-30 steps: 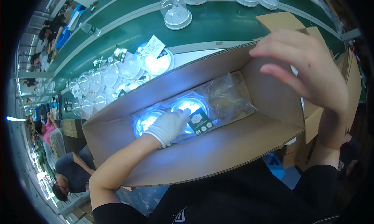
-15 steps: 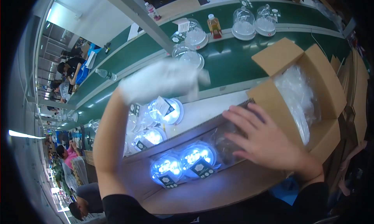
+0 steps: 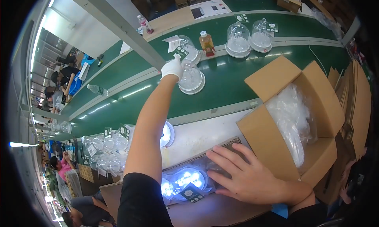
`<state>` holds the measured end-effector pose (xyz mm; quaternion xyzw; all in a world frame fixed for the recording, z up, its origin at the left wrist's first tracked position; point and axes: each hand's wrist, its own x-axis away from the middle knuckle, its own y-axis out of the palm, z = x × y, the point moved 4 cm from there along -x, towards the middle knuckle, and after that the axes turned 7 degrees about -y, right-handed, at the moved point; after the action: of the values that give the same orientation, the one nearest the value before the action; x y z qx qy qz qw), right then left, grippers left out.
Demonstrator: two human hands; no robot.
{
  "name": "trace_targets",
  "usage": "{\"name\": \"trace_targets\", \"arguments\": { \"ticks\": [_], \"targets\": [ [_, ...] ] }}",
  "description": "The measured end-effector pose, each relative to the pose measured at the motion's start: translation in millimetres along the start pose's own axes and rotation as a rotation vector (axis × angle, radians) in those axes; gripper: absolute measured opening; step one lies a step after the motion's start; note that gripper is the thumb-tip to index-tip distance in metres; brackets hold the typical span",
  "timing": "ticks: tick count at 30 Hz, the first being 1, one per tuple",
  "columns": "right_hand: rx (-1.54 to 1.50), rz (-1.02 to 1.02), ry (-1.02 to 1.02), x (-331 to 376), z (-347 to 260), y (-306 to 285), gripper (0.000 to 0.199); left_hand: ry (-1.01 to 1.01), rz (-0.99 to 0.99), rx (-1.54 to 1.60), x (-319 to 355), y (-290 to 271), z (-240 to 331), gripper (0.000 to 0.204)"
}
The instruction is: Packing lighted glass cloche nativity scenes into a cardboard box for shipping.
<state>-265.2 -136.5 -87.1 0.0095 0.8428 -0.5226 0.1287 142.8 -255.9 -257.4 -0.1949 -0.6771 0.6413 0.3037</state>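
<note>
The gloved left hand (image 3: 172,68) reaches far out over the green conveyor belt (image 3: 130,97), its fingers closed on the near-left edge of a clear dome lamp (image 3: 191,78), while the bare right hand (image 3: 252,177) lies flat, fingers spread, on the near carton (image 3: 221,205), well apart from that dome.

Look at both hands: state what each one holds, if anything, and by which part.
The gloved left hand grips the top of a clear dome lamp on the green belt. The bare right hand holds nothing, lying flat in the cardboard box.

A factory packing line: long green conveyor belt (image 3: 237,85), cardboard cartons (image 3: 316,108), seated workers (image 3: 65,75) alongside.
</note>
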Motion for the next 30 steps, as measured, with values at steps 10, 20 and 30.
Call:
{"name": "trace_targets", "arguments": {
  "ticks": [10,20,30],
  "targets": [
    [-0.066,0.073,-0.008,2.8,-1.7,-0.8,0.04,0.295,0.188,0.097,55.5,-34.5,9.8,0.032],
    [-0.823,0.839,0.158,35.7,12.9,-13.2,0.034,0.676,0.714,0.509,332.2,-303.1,-34.8,0.008],
    [-1.946,0.552,0.218,12.3,-39.9,-12.5,0.087,1.223,0.763,0.295,531.9,-348.8,-39.2,0.027]
  ]
}}
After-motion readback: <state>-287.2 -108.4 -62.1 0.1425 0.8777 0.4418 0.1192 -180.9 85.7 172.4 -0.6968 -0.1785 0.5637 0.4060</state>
